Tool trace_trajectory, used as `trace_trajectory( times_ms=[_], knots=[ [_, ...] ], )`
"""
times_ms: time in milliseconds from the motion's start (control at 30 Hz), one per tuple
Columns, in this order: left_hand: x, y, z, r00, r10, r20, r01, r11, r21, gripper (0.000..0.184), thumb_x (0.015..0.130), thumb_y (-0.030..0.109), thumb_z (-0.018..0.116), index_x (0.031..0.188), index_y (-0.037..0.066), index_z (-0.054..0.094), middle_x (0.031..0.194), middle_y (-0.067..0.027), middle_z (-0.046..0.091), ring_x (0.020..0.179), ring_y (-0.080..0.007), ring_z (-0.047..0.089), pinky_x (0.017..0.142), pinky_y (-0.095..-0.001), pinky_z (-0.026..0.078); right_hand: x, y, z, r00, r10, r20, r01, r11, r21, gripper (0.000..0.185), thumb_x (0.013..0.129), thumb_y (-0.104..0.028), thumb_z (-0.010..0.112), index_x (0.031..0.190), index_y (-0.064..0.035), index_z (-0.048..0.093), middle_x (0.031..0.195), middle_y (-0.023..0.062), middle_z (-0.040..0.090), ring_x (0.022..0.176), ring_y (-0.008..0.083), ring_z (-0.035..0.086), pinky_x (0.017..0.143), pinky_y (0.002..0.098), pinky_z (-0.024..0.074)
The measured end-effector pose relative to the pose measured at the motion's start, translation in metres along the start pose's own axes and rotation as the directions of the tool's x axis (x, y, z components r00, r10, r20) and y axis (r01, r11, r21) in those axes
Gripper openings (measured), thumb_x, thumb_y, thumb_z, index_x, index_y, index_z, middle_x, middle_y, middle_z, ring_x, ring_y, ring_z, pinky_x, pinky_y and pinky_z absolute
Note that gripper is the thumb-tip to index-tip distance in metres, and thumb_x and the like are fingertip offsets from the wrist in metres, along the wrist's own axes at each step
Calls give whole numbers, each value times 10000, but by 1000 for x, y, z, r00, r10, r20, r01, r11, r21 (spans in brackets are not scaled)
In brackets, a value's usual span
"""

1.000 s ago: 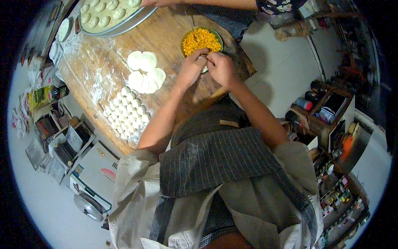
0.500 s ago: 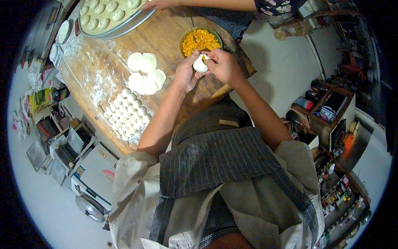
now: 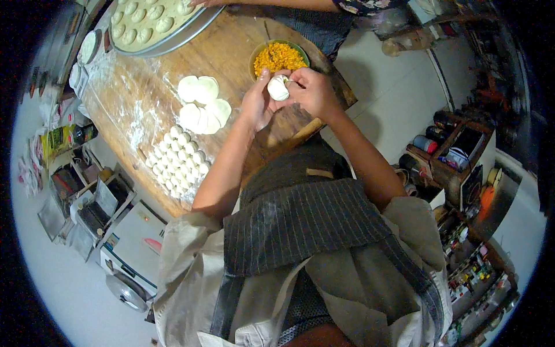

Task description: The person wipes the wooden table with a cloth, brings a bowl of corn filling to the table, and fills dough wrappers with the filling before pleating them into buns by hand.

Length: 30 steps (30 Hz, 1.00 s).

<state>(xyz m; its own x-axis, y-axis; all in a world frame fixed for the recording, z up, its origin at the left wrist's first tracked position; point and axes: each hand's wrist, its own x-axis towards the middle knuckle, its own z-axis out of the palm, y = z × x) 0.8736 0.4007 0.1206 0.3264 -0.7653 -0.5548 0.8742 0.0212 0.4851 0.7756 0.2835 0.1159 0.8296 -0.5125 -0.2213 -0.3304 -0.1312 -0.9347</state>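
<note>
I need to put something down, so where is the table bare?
On the table, between the tray and dough rounds, and between those rounds and the bowl. Left of the rounds is open but floury. Crowded: the lower-left edge, with dough lumps, and near the bowl, where left hand and right hand hold a bun.

The wooden table point(image 3: 231, 58) is moderately lit; beside its right corner, a soft shadow is cast on the floor point(image 3: 393, 81). Outer shapes are bowed by distortion and ringed by grainy black.
</note>
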Motion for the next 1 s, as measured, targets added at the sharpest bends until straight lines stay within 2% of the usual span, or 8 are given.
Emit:
trace_trajectory(
  times_ms=[133, 233, 333, 433, 600, 733, 800, 1000],
  knots=[
    [3, -9, -5, 998, 59, 28, -59, 998, -8, 448, 991, 383, 367, 1168, 13, 546, 1019, -91, 641, 850, -174, 636, 676, -301, 550, -5, -8, -3, 998, -20, 53, 23, 998, -59, 74, 817, -52, 612, 844, 12, 584, 835, 116, 655, 695, 167, 616, 622, 311, 509],
    [2, -8, -11, 997, 79, 12, -79, 993, 90, 424, 992, 354, 375, 1167, 7, 544, 974, -75, 642, 811, -159, 632, 642, -277, 532, -8, -12, 2, 988, -150, -45, 148, 988, -39, 63, 828, -37, 589, 856, 18, 577, 846, 120, 652, 673, 166, 619, 611, 310, 510],
    [3, -4, -15, 997, 52, 49, -64, 960, 273, 407, 991, 339, 385, 1153, 6, 554, 895, -55, 638, 757, -135, 621, 585, -248, 498, -8, -9, 4, 999, -16, 36, 7, 975, 223, 60, 839, -17, 557, 879, 27, 569, 863, 130, 652, 690, 161, 628, 606, 311, 514],
    [5, -5, -16, 994, 61, 93, -84, 957, 279, 406, 990, 344, 392, 1134, 5, 564, 818, -47, 626, 673, -117, 602, 518, -233, 462, -6, -11, 0, 993, -82, 79, 72, 990, 121, 86, 839, -18, 556, 910, 30, 570, 854, 150, 648, 729, 175, 648, 612, 304, 516],
    [4, -6, -14, 1000, 22, 5, -23, 962, 272, 411, 986, 375, 399, 1048, 19, 594, 724, -41, 610, 523, -118, 539, 432, -215, 396, -9, -11, -2, 900, -432, 55, 430, 860, -277, 155, 859, -64, 548, 980, 28, 580, 829, 152, 637, 793, 268, 653, 705, 360, 517],
    [4, -7, -12, 999, 9, -40, 0, 972, 234, 400, 982, 385, 410, 1007, 36, 604, 684, -28, 587, 494, -111, 509, 411, -208, 354, -11, 3, 5, 955, -294, 42, 297, 945, -135, 230, 871, -141, 551, 1046, 5, 578, 879, 149, 642, 823, 293, 640, 750, 380, 515],
    [0, -6, -7, 994, 42, -100, -14, 964, 266, 384, 978, 388, 418, 994, 52, 603, 672, -20, 573, 487, -105, 495, 400, -214, 335, -9, 7, 11, 900, -436, -28, 434, 899, -55, 61, 842, -44, 599, 875, 7, 590, 875, 136, 660, 739, 157, 627, 651, 302, 490],
    [2, -11, -12, 998, 0, -68, 13, 983, 184, 360, 974, 385, 423, 991, 68, 591, 696, -10, 584, 507, -105, 514, 406, -219, 349, -9, 9, 7, 941, -338, 38, 340, 933, -117, 124, 848, -60, 617, 935, 27, 603, 828, 84, 652, 689, 114, 586, 641, 267, 494]
  ],
)
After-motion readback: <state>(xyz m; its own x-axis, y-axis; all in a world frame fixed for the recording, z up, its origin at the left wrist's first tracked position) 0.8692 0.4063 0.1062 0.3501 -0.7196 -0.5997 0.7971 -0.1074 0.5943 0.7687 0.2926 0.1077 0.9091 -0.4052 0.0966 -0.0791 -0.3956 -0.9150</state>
